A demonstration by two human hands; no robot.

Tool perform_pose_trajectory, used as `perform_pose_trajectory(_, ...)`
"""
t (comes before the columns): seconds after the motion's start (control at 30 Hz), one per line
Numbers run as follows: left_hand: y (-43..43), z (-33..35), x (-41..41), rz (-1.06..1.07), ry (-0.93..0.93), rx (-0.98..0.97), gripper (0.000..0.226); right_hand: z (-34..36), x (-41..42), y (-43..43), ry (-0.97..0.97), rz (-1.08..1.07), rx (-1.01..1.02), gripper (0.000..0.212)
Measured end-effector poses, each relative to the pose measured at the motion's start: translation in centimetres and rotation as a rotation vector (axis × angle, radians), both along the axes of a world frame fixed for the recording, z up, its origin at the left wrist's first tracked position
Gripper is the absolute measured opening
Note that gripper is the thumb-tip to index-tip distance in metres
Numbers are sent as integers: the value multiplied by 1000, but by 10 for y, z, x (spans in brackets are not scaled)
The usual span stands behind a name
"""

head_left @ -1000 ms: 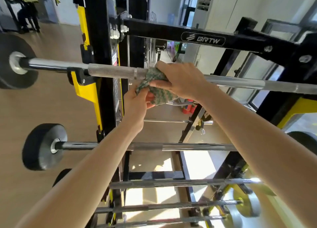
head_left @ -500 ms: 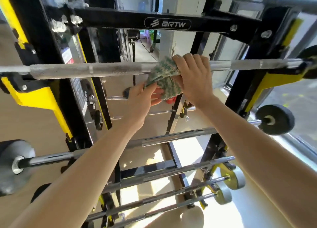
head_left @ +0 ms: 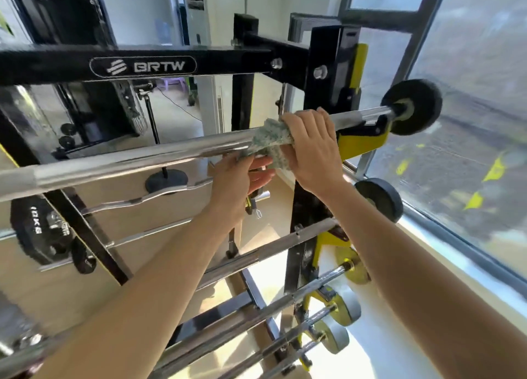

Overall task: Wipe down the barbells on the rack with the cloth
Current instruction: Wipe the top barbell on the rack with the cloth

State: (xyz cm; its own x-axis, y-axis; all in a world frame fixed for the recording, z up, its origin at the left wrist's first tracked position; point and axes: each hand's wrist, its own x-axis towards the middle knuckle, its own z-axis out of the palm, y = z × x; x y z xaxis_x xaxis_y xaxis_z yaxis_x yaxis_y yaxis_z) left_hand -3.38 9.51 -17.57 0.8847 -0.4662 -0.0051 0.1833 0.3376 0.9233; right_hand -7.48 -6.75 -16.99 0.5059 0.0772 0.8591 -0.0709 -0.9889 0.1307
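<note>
A chrome barbell [head_left: 137, 157] lies across the top hooks of the black and yellow rack [head_left: 322, 73], with a black plate [head_left: 413, 110] at its right end. A green and white cloth [head_left: 271, 139] is wrapped over this bar near the right upright. My right hand [head_left: 312, 147] grips the bar through the cloth from above. Just below the bar, my left hand [head_left: 242, 176] holds the cloth's hanging end with its fingers under it. Several more barbells [head_left: 256, 257] sit on lower hooks.
The rack's black crossbeam [head_left: 142, 64] marked BRTW runs just above the top bar. A yellow hook [head_left: 362, 140] holds the bar right of my hand. A large window [head_left: 470, 121] is close on the right. A 10 kg plate [head_left: 42, 230] sits at lower left.
Both hands have slid the cloth rightward along the top bar, from near the left upright to close to the right upright. The view has turned right with them.
</note>
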Motion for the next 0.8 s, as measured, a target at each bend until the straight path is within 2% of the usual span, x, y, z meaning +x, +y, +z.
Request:
perform_pose_trajectory(0.1, -33, 1, -2, -78, 136, -190, 19, -2, -10, -24, 49, -30, 82, 37)
perform_pose_trajectory(0.2, -58, 0, -6, -158, 265, -382, 19, -6, -16, -27, 72, 36, 216, 49)
perform_pose_trajectory(0.3, -65, -10, -10, -282, 340, -539, 34, -16, -19, -8, 46, 108, 378, 58)
perform_pose_trajectory(0.37, -60, -17, -14, -370, 350, -582, 43, -23, -22, 8, 46, 145, 440, 61)
perform_pose_trajectory(0.63, -11, -16, 10, -521, 341, -787, 45, -27, -12, 67, 21, 241, 456, 52)
perform_pose_trajectory(0.8, -33, -9, 18, -643, 379, -770, 49, -22, -9, 55, -30, 124, 484, 47)
